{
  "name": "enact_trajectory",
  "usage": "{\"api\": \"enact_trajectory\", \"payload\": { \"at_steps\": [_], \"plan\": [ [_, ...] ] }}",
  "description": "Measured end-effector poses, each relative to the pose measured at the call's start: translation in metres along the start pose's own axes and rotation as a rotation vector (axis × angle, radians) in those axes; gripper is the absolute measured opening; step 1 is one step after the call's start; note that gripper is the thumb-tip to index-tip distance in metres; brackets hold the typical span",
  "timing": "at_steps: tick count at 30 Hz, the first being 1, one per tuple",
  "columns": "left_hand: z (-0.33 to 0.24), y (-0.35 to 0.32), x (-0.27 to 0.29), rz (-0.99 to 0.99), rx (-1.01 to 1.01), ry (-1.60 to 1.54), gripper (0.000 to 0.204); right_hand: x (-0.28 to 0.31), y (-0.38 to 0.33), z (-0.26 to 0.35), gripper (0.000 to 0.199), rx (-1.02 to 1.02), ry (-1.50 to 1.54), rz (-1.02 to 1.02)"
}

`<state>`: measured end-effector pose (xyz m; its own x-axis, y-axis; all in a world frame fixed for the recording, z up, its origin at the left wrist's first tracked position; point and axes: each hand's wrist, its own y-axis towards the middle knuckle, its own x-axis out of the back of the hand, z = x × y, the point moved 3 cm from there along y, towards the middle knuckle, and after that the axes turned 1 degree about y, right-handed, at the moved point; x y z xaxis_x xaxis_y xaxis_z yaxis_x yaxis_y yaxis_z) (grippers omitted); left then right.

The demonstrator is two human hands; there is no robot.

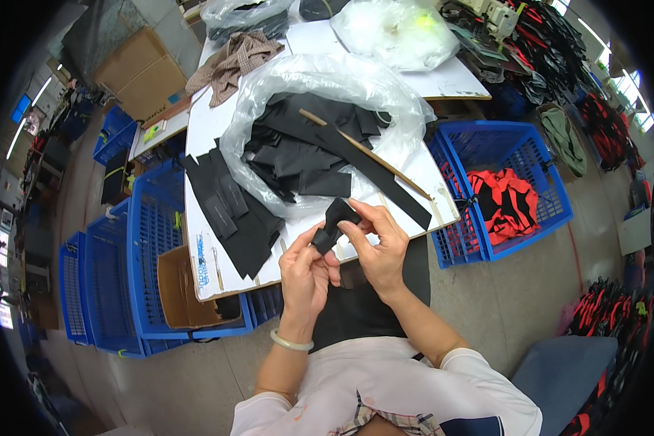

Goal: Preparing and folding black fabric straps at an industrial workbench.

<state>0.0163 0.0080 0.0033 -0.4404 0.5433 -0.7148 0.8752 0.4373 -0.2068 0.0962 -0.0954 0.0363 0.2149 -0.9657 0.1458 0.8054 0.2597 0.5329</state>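
Between my two hands, just past the table's front edge, is a small folded piece of black fabric. My left hand pinches its lower left end, and my right hand grips its right side with thumb and fingers. Beyond them a clear plastic bag lies spread wide, heaped with black fabric pieces. A long black strip and a thin wooden stick stretch from the heap toward the right. Left of the bag, more black fabric pieces are stacked on the white table.
A blue basket with red and black fabric stands right of the table. Several blue baskets and a cardboard box crowd the left. A checked cloth and another plastic bag lie toward the back.
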Motion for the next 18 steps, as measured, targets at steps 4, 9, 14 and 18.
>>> {"api": "enact_trajectory", "payload": {
  "at_steps": [4,9,14,18],
  "plan": [
    [0.006,-0.002,-0.005,-0.026,-0.032,0.006,0.038,-0.005,0.000,-0.007,0.025,0.035,0.044,-0.076],
    [0.015,-0.002,-0.015,-0.087,-0.012,-0.127,0.040,-0.002,0.004,-0.004,0.022,0.169,-0.090,-0.151],
    [0.019,0.001,-0.013,-0.121,-0.119,-0.027,0.039,0.001,-0.003,-0.009,0.019,0.174,-0.110,-0.188],
    [0.019,0.004,-0.019,-0.091,-0.096,-0.068,0.039,0.002,-0.004,-0.023,0.014,0.065,0.048,-0.224]
  ]
}}
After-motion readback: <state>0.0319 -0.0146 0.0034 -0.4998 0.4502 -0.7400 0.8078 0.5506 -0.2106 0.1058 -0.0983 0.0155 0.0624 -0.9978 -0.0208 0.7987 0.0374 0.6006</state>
